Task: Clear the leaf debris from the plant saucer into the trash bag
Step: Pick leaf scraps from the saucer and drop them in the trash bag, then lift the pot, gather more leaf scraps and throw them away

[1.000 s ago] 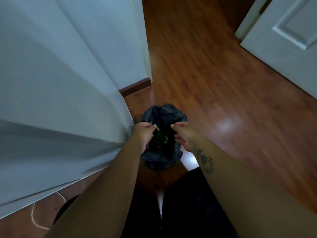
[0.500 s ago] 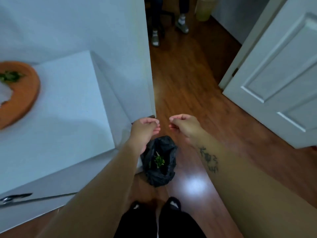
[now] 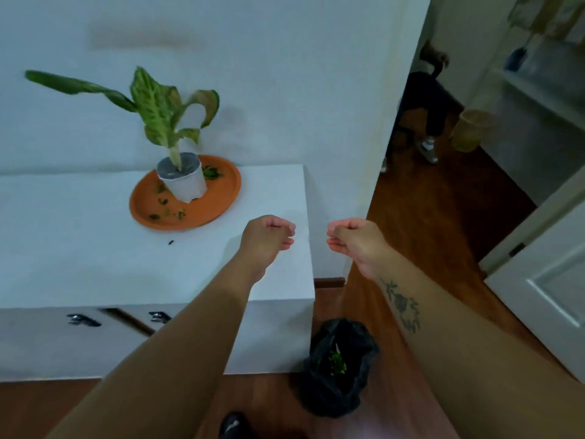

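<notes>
An orange plant saucer [image 3: 218,198] sits on the white cabinet top [image 3: 79,248], with a white pot [image 3: 183,182] holding a green plant on it. Small leaf bits [image 3: 166,211] lie scattered in the saucer, and a bigger clump [image 3: 211,172] is behind the pot. A black trash bag [image 3: 342,375] stands open on the floor by the cabinet corner, green leaves inside. My left hand [image 3: 269,237] hovers over the cabinet's right end, fingers curled, nothing in it. My right hand [image 3: 354,240] hangs beside it past the cabinet edge, also curled and empty.
One dark speck [image 3: 171,242] lies on the cabinet top in front of the saucer. A white door [image 3: 544,280] stands open at the right. Someone's legs [image 3: 427,122] and a yellowish bin [image 3: 471,129] are in the room beyond. The floor is wood.
Both hands let go of the trash bag's rim and rose to cabinet height. The view lifted from the bag to the saucer and plant.
</notes>
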